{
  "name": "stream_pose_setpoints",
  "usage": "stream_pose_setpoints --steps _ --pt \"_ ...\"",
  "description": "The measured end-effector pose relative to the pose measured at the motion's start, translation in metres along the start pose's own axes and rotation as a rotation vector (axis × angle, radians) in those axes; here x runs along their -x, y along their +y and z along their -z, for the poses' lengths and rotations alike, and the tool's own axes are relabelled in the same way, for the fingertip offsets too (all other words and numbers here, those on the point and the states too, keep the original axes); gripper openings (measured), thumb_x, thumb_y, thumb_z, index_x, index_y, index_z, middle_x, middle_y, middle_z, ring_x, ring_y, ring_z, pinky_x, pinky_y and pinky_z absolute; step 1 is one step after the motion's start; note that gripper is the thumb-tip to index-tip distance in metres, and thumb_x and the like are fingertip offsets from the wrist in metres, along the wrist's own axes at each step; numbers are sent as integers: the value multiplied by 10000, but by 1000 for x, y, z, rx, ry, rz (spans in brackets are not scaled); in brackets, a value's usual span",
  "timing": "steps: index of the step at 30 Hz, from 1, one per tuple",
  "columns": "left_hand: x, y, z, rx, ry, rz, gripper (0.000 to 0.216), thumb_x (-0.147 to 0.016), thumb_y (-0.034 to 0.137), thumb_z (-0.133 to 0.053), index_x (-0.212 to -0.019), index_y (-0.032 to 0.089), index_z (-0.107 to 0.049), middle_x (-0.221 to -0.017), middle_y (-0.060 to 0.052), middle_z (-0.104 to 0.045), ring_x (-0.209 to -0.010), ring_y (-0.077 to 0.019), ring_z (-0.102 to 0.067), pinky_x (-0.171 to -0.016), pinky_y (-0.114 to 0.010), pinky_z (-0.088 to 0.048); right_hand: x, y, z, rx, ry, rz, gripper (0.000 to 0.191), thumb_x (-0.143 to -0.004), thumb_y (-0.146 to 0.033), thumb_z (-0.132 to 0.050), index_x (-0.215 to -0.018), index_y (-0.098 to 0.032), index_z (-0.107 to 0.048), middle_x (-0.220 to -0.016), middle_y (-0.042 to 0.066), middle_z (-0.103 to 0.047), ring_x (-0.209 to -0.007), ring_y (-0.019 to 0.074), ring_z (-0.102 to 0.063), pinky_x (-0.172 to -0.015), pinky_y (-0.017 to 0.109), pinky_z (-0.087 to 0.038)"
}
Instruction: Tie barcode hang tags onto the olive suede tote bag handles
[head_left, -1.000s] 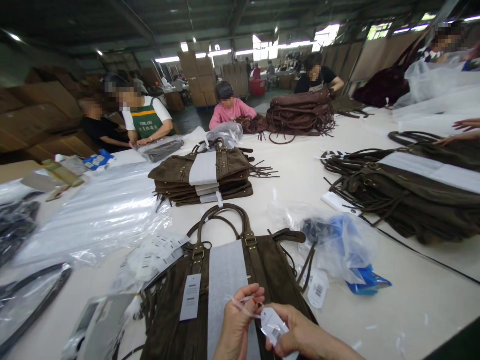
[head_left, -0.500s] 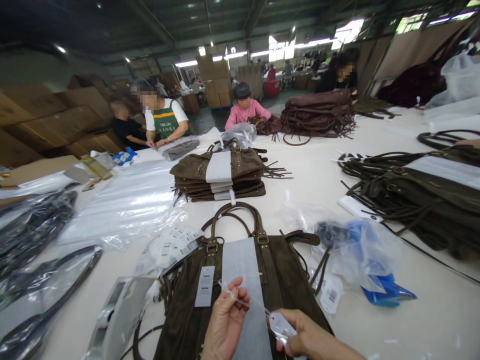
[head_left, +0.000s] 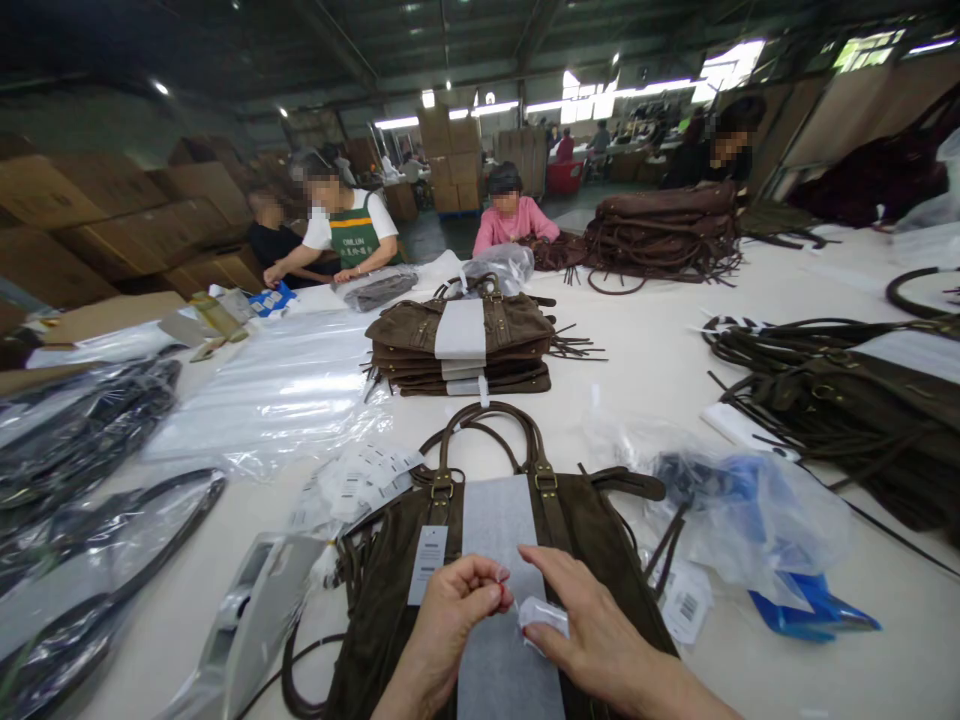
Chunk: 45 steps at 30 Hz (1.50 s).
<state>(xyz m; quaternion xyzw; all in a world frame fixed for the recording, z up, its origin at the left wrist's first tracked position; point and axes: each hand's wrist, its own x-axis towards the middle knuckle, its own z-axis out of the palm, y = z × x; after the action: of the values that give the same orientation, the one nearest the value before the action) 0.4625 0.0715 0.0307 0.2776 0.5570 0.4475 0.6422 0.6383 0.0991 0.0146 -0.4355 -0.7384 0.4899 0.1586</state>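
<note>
A dark olive suede handbag [head_left: 585,540] lies flat on the white table [head_left: 645,350] right in front of me, handles pointing away, with a white paper band [head_left: 499,530] down its middle and a hang tag [head_left: 427,563] on its left side. My left hand [head_left: 450,620] hovers over the band, fingers pinched on a thin clear plastic loop. My right hand [head_left: 592,625] is beside it, holding a small white tag [head_left: 541,613] under thumb and fingers. The two hands almost touch.
A stack of similar bags [head_left: 465,345] sits further back; another pile [head_left: 847,410] lies right. Loose tags [head_left: 360,480], clear plastic bags [head_left: 277,390], a blue-and-clear packet [head_left: 757,520] and a grey tool [head_left: 240,620] surround the bag. Several people work at the far side.
My hands have come together over the paper band; the tag has moved from lower right up toward my left hand. The camera view has shifted left, so everything sits further right.
</note>
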Motion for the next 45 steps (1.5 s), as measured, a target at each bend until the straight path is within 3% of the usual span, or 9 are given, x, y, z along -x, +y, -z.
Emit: stream_pose_setpoints --steps 5,8,12,15,19,24,27,32,45 --pt "-11 6 20 80 25 -41 125 -622 220 -639 -692 132 -584 -610 -27 -629 -570 -109 -524 -559 -213 -364 -53 -14 -40 -645 -129 10 617 -573 -242 -637 -1150 -181 -426 -891 26 -575 -823 170 -531 -766 327 -413" --pt "-21 2 39 93 111 -54 152 -611 234 -654 -698 135 -579 -624 -26 -634 -555 -106 -523 -530 -205 -359 -71 -15 -59 -845 -161 -80 443 -597 -368 -641 -966 -158 -516 -612 -44 -491 -522 87 -446 -490 219 -383" --pt "-35 -6 64 88 226 -63 152 -609 227 -648 -709 133 -582 -637 -34 -642 -604 -119 -553 -541 -200 -368 -89 -14 -71 -699 -15 -243 321 -669 -463 -563 -710 -144 -552 -473 -71 -388 -407 41 -276 -393 186 -200" --pt "-53 -9 84 -9 208 -92 122 -627 209 -609 -720 134 -585 -678 -45 -645 -625 -127 -560 -555 -209 -382 -108 -11 -77 -611 85 -271 299 -668 -439 -552 -583 -157 -500 -457 -67 -369 -428 53 -282 -418 200 -209" --pt "-94 -2 116 -501 259 -207 207 -665 110 -474 -829 141 -595 -842 -64 -642 -783 -144 -575 -726 -242 -404 -136 -8 -79 -328 197 -165 266 -713 -382 -488 -554 -169 -496 -487 -41 -413 -489 90 -374 -484 218 -274" --pt "-146 9 135 -955 387 -52 166 -712 243 -457 -697 150 -593 -717 -85 -627 -762 -205 -574 -698 -305 -386 -157 -11 -73 219 272 -125 235 -786 -293 -401 -628 -192 -543 -562 -6 -534 -566 129 -488 -545 236 -282" --pt "-161 6 132 -964 399 25 156 -593 311 -589 -605 162 -542 -607 -57 -584 -687 -231 -563 -610 -310 -368 -163 -9 -71 338 266 -141 236 -801 -274 -386 -645 -198 -546 -568 -4 -554 -565 131 -509 -541 237 -273" --pt "-170 -10 138 -871 335 52 167 -509 207 -629 -570 178 -476 -532 26 -517 -564 -140 -513 -513 -233 -317 -171 -2 -75 351 236 -187 235 -800 -277 -391 -647 -197 -551 -577 1 -571 -570 131 -519 -540 231 -273" --pt "-161 -14 146 -424 122 -81 149 -542 112 -549 -647 169 -460 -455 102 -351 -433 -49 -336 -451 -178 -276 -172 -6 -79 18 107 -231 176 -678 -263 -470 -550 -172 -551 -481 -36 -467 -502 103 -432 -486 212 -263"
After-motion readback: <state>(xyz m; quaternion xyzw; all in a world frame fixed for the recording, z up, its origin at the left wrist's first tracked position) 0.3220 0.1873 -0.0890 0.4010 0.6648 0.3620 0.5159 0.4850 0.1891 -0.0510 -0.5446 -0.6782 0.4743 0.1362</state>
